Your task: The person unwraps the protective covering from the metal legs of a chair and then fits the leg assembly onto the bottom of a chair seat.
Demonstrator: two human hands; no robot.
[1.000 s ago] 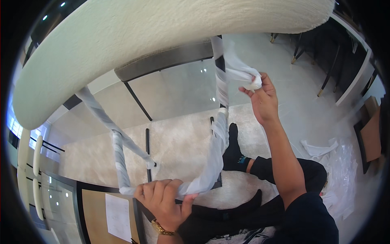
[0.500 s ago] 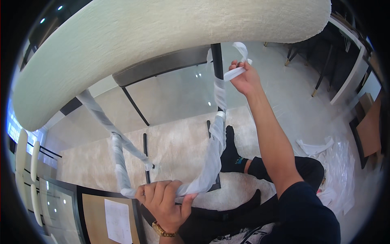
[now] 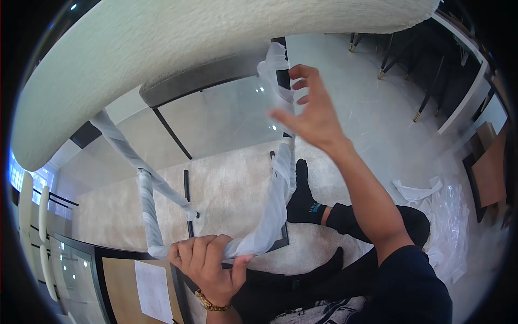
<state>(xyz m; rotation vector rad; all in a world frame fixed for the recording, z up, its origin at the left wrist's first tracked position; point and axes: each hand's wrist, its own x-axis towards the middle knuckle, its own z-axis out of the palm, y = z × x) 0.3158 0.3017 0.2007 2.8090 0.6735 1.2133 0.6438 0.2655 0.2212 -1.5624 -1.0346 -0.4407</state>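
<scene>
A cream upholstered seat (image 3: 216, 32) fills the top of the view, its black metal frame spiralled in thin white wrapping. My left hand (image 3: 208, 264), a gold watch on its wrist, is closed round the wrapped lower bar (image 3: 253, 244) of that frame. By the right-hand black leg (image 3: 283, 79) my right hand (image 3: 315, 116) is open, fingers apart and slightly blurred. A loose white wrapping strip (image 3: 274, 56) hangs against this leg, on its far side from my right hand. Farther left, another wrapped leg (image 3: 121, 144) slants down from the seat.
A grey upholstered bench (image 3: 199, 81) stands behind the frame. Clear plastic and white scraps (image 3: 445, 232) lie on the floor at right, past my bent leg. A glass-topped cabinet (image 3: 81, 270) with a paper sheet (image 3: 154, 289) is at lower left. Black chairs (image 3: 426, 75) stand at upper right.
My right hand has let go of the white strip and opened, moving slightly down and left. The strip now lies against the leg. My left hand keeps its grip on the bar.
</scene>
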